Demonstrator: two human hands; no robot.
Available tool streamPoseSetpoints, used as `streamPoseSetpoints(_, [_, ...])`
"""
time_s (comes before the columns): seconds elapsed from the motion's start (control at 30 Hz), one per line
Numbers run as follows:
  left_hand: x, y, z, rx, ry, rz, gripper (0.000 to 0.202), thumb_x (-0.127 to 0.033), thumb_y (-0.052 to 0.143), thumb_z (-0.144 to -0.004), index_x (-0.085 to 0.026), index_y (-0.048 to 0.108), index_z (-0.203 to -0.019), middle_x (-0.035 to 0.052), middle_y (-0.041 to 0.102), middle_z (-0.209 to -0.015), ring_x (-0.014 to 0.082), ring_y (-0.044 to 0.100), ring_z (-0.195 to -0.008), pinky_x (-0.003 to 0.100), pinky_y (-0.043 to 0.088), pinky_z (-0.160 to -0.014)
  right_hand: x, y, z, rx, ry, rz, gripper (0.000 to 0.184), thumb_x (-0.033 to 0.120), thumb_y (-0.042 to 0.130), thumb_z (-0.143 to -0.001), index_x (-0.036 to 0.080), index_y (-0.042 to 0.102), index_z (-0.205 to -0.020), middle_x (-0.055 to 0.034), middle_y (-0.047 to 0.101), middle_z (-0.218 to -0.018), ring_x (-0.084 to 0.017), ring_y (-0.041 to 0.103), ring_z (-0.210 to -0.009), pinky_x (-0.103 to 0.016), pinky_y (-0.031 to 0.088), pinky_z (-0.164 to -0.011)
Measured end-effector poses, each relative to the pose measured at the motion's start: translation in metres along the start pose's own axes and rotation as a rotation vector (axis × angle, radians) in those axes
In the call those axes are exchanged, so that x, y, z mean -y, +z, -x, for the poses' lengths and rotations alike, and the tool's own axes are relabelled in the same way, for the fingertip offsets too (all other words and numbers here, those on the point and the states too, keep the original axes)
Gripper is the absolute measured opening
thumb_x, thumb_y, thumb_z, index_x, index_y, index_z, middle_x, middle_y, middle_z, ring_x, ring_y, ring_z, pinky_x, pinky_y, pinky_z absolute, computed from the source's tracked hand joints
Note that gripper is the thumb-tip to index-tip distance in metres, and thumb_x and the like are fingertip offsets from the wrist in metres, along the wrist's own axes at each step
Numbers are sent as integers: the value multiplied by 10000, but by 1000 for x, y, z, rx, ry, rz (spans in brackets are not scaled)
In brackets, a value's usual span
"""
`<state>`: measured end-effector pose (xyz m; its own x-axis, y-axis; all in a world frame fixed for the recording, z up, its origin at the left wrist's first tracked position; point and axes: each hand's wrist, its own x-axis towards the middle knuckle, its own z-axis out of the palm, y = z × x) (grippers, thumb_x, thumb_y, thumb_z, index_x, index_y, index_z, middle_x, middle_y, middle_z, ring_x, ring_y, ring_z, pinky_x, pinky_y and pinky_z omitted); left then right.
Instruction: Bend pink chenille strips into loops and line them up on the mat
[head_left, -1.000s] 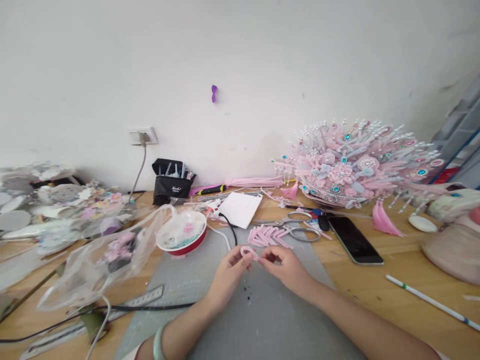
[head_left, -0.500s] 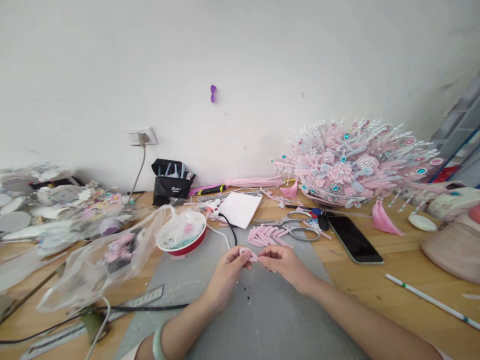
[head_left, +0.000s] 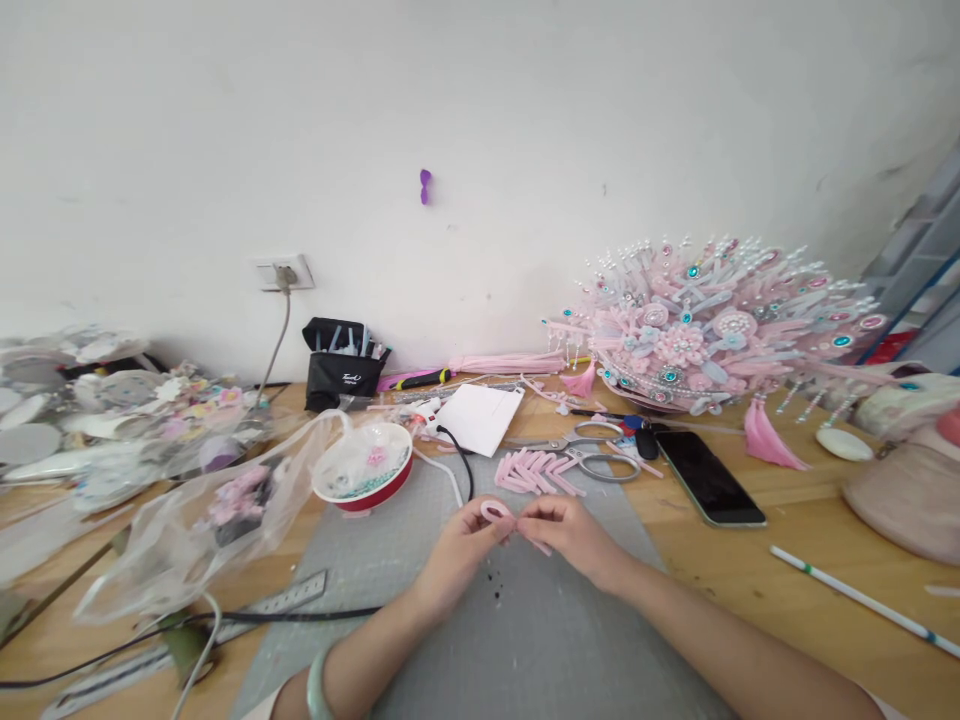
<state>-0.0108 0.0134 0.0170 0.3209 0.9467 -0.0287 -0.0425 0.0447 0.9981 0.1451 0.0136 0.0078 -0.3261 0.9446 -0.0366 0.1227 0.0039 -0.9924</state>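
My left hand (head_left: pixel 459 553) and my right hand (head_left: pixel 570 532) meet over a grey cutting mat (head_left: pixel 525 640). Between their fingertips they pinch a small pink looped strip (head_left: pixel 496 511); its loop stands up by my left thumb and a pink tail sticks out under my right fingers. Both hands have their fingers closed on it. A pale green bangle (head_left: pixel 316 688) is on my left wrist. A pile of similar folded pink strips (head_left: pixel 534 470) lies on the mat just beyond my hands.
Scissors (head_left: pixel 592 452), a black phone (head_left: pixel 709 478) and a large pink beaded headdress (head_left: pixel 712 325) lie to the right. A red-rimmed bowl (head_left: pixel 364 470), clear plastic bag (head_left: pixel 217 510), ruler (head_left: pixel 289 598) and black cable (head_left: pixel 225 620) are left. A white stick (head_left: pixel 862 602) lies far right.
My hands have drawn slightly closer together and lower toward the mat, the pink strip's loop now tighter between them. Nothing else has moved.
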Motion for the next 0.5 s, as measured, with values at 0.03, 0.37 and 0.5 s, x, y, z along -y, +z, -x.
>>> streamPoseSetpoints(0.03, [0,0,0,10,-5,-10,164,-284,587,-688,-154,548,-596,-26,491,-584,113,429,-581,211,332,-593,0,0,0,15,5,-15,206,307,543,-722,164,600,-585,42,430,-458,-88,365,-457,-225,259,-469])
streamPoseSetpoints(0.37, [5,0,-1,17,-83,6,206,-334,573,-703,-150,532,-619,-33,472,-556,97,410,-537,203,322,-554,3,3,1,-21,14,8,190,309,572,-695,158,553,-582,48,447,-457,-76,360,-432,-218,243,-446])
streamPoseSetpoints(0.5, [6,1,-2,37,-114,73,215,-326,600,-679,-141,527,-597,-29,474,-563,93,414,-533,205,329,-551,3,3,1,-22,42,-32,201,309,562,-695,158,536,-566,52,437,-436,-77,360,-422,-214,254,-445])
